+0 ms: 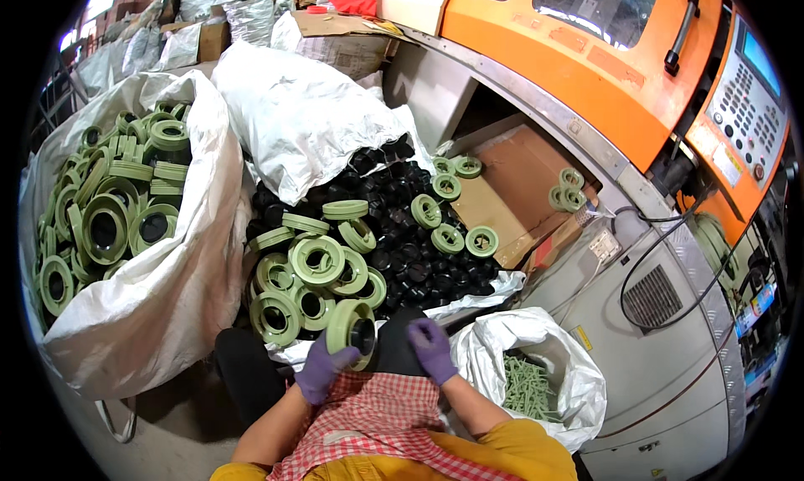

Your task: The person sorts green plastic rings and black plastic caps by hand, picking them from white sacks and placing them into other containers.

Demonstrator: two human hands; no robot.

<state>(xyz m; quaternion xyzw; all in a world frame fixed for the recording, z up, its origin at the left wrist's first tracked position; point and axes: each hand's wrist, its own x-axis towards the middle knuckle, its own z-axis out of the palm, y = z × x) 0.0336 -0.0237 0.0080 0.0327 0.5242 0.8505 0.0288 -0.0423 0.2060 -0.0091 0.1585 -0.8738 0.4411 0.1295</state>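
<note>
A: What materials are you seeing?

B: Mostly hard-looking plastic. Green rings (314, 278) with raised, stepped rims are lying in a loose heap in front of the person, and shiny black pieces (410, 267) are lying in a thick pile beyond and to the right.

A: What about the sacks?

B: They're white and creased. A big sack (167, 322) on the left is bulging with more green rings, another sack (293, 112) is slumping beside the black pile, and a small bag (578, 355) on the right is holding thin green sticks (528, 389). A red-and-white checked apron (352, 426) is covering the person's lap.

A: Which piece is the person handling?

B: A thick, round ring of green plastic, the held ring (337, 328); a round black part (363, 336) is showing in its middle, facing right.

A: Where is it sitting, compared with the hands?

B: By the apron's far edge, between them. The left hand (322, 369), in a purple glove, is gripping it from the left and below.

A: And the right hand (431, 349)?

B: Also gloved, it's curling its fingers well apart from the ring, near a dark trouser leg (400, 338). I can't tell whether it's pinching anything.
</note>
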